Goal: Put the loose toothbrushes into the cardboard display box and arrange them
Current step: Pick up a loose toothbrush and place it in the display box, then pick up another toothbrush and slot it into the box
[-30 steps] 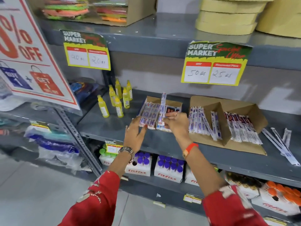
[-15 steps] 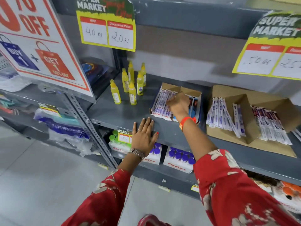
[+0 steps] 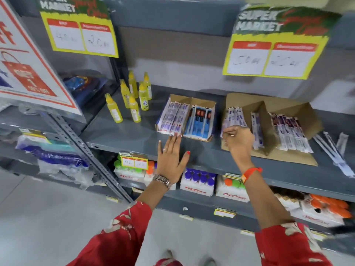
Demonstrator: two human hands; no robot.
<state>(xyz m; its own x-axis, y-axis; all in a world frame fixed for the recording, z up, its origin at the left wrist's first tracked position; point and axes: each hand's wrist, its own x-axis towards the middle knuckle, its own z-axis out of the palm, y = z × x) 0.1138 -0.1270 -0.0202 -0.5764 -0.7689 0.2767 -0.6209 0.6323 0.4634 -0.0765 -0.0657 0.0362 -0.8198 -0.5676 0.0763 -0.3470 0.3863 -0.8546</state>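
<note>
A small cardboard display box (image 3: 201, 103) stands on the grey shelf (image 3: 124, 135), with purple-and-white toothbrush packs (image 3: 172, 117) in its left half and blue ones (image 3: 199, 120) in its right. My left hand (image 3: 171, 158) lies flat and open, fingertips touching the box's front edge. A larger cardboard display box (image 3: 288, 156) stands to the right. My right hand (image 3: 239, 140) pinches the lower ends of a bundle of toothbrush packs (image 3: 233, 116) in its left compartment. Loose toothbrushes (image 3: 334, 150) lie on the shelf at far right.
Several yellow bottles (image 3: 132, 100) stand left of the small box. Price cards (image 3: 78, 27) (image 3: 274, 47) hang from the shelf above. Boxes of capped bottles (image 3: 198, 181) fill the lower shelf. A slanted metal upright (image 3: 84, 148) bounds the shelf at the left.
My right hand left the small box and moved right to the bundle in the larger box. My left hand slid forward from the shelf edge to the small box's front.
</note>
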